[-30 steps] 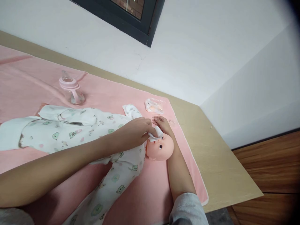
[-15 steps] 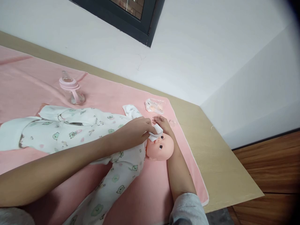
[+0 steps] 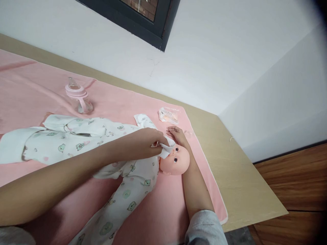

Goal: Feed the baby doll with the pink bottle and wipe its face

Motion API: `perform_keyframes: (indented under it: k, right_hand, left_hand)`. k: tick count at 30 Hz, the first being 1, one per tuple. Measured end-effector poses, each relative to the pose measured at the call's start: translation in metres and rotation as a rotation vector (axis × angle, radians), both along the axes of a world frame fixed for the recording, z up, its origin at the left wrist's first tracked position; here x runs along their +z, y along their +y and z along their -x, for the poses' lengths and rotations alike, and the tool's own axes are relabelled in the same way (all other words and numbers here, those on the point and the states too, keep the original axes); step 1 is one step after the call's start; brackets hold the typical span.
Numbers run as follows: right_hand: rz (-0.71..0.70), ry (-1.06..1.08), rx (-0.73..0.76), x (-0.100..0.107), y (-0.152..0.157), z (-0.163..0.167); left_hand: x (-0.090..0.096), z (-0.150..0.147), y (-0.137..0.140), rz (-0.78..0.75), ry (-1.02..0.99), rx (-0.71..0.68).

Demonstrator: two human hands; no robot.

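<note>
Cloth (image 3: 168,150), white, was pinched in the closed fingers of the left hand (image 3: 149,143) at the lower face of the baby doll (image 3: 182,162). The doll lay face-up on the pink mat (image 3: 153,211). The right hand (image 3: 177,134), fingers loosely extended, rested beside the doll's head, near the clear packet (image 3: 168,116).

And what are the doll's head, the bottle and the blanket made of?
Head: probably vinyl or plastic; smooth, hairless, evenly coloured. Bottle: clear glass or plastic, can't tell which, with a smooth pink lid, likely plastic. Blanket: soft-looking cloth, matte, with long creases.
</note>
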State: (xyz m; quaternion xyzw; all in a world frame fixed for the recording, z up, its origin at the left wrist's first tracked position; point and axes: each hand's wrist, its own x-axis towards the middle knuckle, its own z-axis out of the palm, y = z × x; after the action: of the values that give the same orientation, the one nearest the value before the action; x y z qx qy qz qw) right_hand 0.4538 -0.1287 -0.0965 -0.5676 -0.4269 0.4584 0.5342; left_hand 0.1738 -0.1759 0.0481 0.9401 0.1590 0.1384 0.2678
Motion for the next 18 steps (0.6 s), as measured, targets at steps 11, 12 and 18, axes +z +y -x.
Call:
perform_keyframes:
  k: [11, 12, 18]
  right_hand:
    - [-0.016, -0.019, 0.018, -0.001, 0.001, -0.002]
    - [-0.017, -0.019, 0.018, -0.001, 0.001, -0.002]
    - [-0.011, -0.018, 0.014, -0.001, 0.002, -0.002]
  left_hand:
    - [-0.012, -0.007, -0.006, -0.098, 0.057, 0.033]
    - [-0.013, -0.008, -0.007, -0.119, 0.067, 0.046]
    - [-0.023, -0.016, -0.007, -0.277, 0.036, 0.064]
